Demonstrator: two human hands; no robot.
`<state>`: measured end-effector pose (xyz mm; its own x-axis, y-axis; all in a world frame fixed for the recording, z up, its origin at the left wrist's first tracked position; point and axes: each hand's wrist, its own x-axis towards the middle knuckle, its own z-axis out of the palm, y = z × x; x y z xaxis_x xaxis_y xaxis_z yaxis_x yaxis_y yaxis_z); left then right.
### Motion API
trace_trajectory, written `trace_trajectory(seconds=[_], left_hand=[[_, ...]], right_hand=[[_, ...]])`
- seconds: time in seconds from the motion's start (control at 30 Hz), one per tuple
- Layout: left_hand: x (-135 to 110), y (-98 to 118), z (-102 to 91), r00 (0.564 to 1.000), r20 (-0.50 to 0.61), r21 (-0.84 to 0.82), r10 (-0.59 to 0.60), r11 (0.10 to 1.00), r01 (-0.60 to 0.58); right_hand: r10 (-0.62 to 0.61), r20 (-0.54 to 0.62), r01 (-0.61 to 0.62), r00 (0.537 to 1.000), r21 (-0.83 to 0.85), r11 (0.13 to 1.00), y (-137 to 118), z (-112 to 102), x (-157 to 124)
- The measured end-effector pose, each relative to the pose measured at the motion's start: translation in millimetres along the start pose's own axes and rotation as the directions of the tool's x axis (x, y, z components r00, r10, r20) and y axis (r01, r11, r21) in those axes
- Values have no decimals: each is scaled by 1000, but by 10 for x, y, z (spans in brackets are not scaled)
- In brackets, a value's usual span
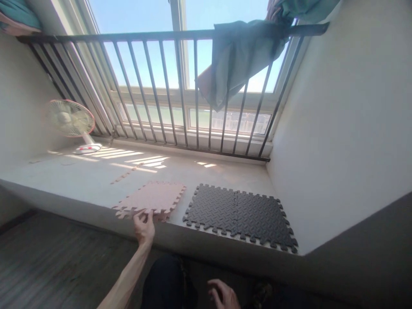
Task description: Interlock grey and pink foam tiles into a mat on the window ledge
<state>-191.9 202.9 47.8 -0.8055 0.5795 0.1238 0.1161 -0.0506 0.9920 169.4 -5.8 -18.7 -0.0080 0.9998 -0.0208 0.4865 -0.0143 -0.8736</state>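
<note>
Head view: left hand [143, 227] pinching pink foam tile [151, 199]; right hand [223, 294] loosely curled, apart.

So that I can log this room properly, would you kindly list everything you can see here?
pink foam mat: one, pale pink, near ledge edge
foam mat tiles: two joined, dark grey, right of pink mat
concrete ledge: one, pale grey, under mats
fan: one, cream, far left on ledge
window railing: one, dark, across window
cloth: one, teal, over railing
left hand: one, touching pink mat
right hand: one, low, near dark trousers
</note>
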Motion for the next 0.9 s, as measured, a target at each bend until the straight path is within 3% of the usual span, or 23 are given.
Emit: trace_trajectory(seconds=[0.03,0.1,0.23,0.33,0.43,0.53,0.6,0.73,0.83,0.9], left_hand=[[-127,36,66,1000,2,-57,1,998,-1],[-443,122,216,1000,20,-145,-2,989,4],[-1237,307,588,994,109,-196,-28,979,49],[-1837,404,905,967,250,-172,-43,981,88],[-2282,443,1179,897,441,-141,-25,985,97],[-2472,428,1343,787,613,-101,-72,980,169],[-2468,407,1406,729,666,-75,-159,958,278],[-2352,383,1580,668,694,-46,-269,909,414],[-2346,336,1837,579,768,-21,-275,892,452],[-2399,269,2046,560,788,-32,-256,892,452]], right_hand=[[-18,31,16,999,56,998,-123,6,140],[-2,64,-19,998,330,944,-431,14,474],[90,-12,-58,996,682,729,-1013,-38,1199],[168,-122,-2,978,804,595,-1140,-218,1588],[222,-271,80,937,782,619,-981,-580,1793],[243,-348,111,905,746,657,-670,-1102,1889],[264,-407,122,875,711,692,-429,-1486,1928],[286,-472,99,834,637,764,64,-2138,1962],[262,-476,84,840,590,803,396,-2420,1965],[258,-472,68,843,569,819,584,-2521,1986]])
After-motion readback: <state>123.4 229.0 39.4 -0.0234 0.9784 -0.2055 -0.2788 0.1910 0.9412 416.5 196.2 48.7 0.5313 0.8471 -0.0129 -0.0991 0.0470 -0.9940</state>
